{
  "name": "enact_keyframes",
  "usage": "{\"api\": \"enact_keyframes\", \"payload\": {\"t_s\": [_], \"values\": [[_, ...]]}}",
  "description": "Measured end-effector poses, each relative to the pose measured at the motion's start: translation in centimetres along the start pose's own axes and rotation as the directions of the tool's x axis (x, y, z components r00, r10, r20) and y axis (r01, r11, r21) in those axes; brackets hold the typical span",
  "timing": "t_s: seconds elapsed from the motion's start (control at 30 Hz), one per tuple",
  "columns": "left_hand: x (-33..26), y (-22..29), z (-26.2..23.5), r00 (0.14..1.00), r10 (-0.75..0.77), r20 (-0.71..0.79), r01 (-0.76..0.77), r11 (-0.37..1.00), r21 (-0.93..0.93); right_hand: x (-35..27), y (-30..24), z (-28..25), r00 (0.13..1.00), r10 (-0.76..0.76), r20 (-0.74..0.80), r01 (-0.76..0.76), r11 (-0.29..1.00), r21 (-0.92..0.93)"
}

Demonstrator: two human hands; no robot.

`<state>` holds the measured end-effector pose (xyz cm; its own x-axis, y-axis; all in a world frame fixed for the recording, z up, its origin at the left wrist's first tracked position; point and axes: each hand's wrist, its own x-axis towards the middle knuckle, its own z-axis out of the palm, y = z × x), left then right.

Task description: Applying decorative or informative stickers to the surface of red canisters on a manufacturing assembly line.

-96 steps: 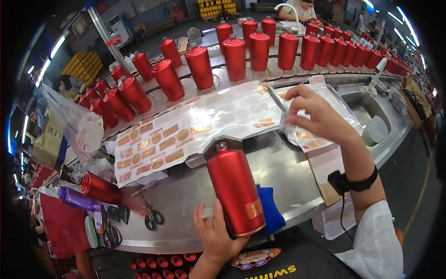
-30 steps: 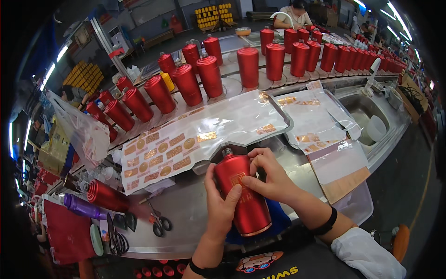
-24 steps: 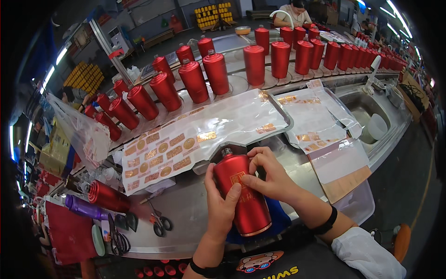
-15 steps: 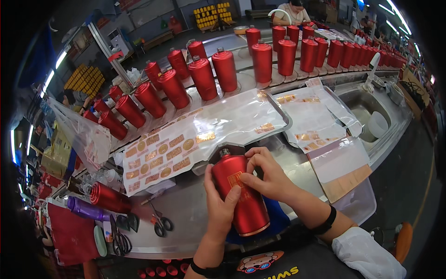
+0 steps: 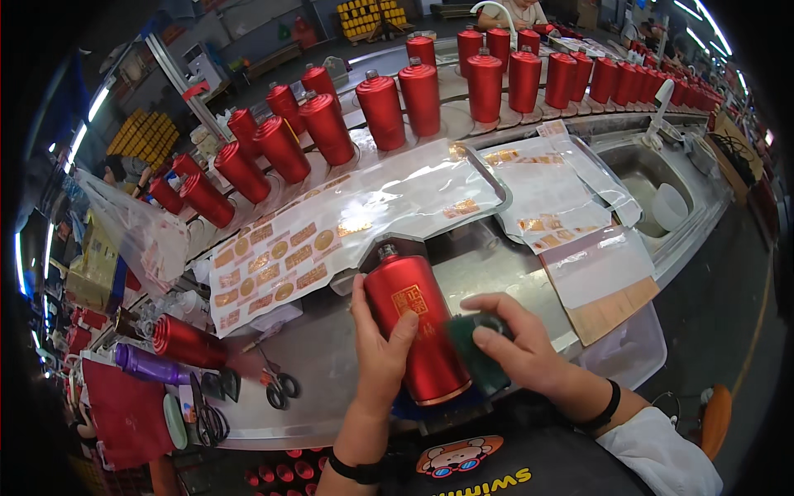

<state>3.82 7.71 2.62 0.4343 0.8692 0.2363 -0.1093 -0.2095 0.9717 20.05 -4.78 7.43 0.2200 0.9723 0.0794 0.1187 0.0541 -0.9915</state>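
Note:
A red metallic bottle [image 5: 430, 355] with gold characters on its front leans on a rest in front of me, its neck pointing away. My left hand [image 5: 382, 351] is wrapped round its left side, the thumb on the front. In my right hand [image 5: 523, 347] is a dark green, flat piece [image 5: 480, 354], blurred, so its kind is unclear. It is close by the bottle's right side; whether it touches cannot be told. Beyond the bottle lies a white sheet of gold stickers [image 5: 310, 256], bare of stickers over part of its surface.
Many red bottles [image 5: 380, 112] stand along the conveyor behind the sheets. Another bottle [image 5: 188, 341] lies at left near a purple bottle [image 5: 149, 364], scissors [image 5: 279, 387] and a red cloth [image 5: 124, 409]. More sheets [image 5: 542, 194], a board [image 5: 608, 306] and a sink [image 5: 649, 186] are at right.
My right hand has left the bottle's front, moved right and down, and now holds the dark green piece. More of the gold characters shows. My left hand stays on the bottle.

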Motion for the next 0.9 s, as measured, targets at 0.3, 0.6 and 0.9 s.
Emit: {"api": "enact_keyframes", "payload": {"t_s": [0.3, 0.6, 0.9], "values": [[0.2, -0.3, -0.7, 1.0, -0.002, -0.002, 0.002, 1.0, 0.026, -0.5, 1.3, 2.5, 0.999, 0.043, -0.02, -0.043, 0.998, 0.039], [0.1, -0.2, -1.1, 1.0, -0.013, -0.003, 0.013, 1.0, 0.01, -0.4, 1.5, 3.4, 0.997, 0.061, -0.038, -0.06, 0.998, 0.019], [0.4, -0.4, -1.3, 0.999, -0.054, -0.002, 0.054, 0.998, -0.014, -0.3, 1.8, 3.8, 0.997, 0.064, -0.051, -0.062, 0.997, 0.036]]}}
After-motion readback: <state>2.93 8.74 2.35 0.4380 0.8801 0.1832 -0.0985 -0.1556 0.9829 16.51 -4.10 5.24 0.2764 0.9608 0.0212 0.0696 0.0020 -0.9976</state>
